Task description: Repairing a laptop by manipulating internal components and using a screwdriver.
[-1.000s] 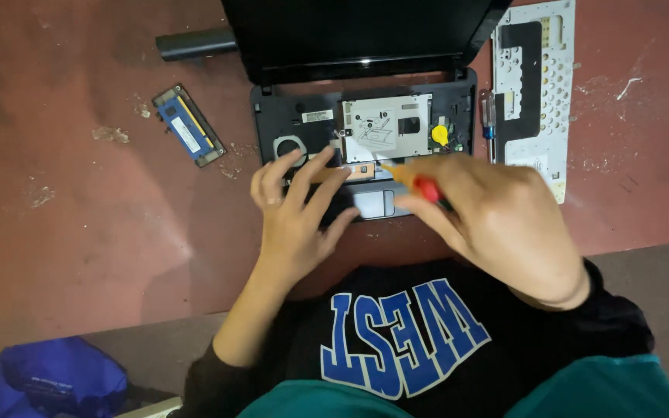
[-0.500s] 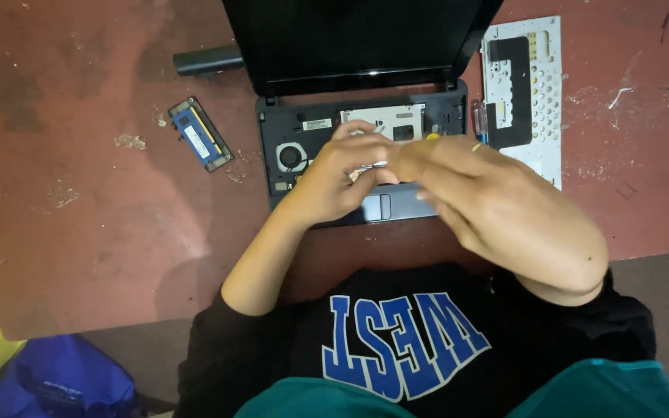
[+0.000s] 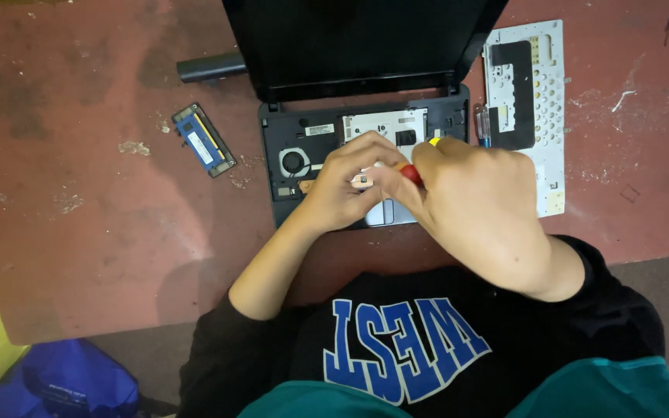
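A small black laptop lies open on the red floor, its keyboard taken off so the fan and board show. Both hands meet over the near middle of the open base. The right hand is closed around a screwdriver with a red and yellow handle, the tip pointing left toward the board. The left hand rests on the base with its fingers curled and pinched close at the tip of the tool; whether they hold a screw is too small to tell.

The removed keyboard lies face down just right of the laptop. A blue memory stick lies to the left, well apart, and a black battery lies farther off beside the lid.

The risks, as I judge them: the tip could slip off a screw and scratch the board, since the right hand covers the view. A loosened screw could drop into the base or roll onto the floor. The memory stick, lying bare on gritty ground, could pick up dirt.
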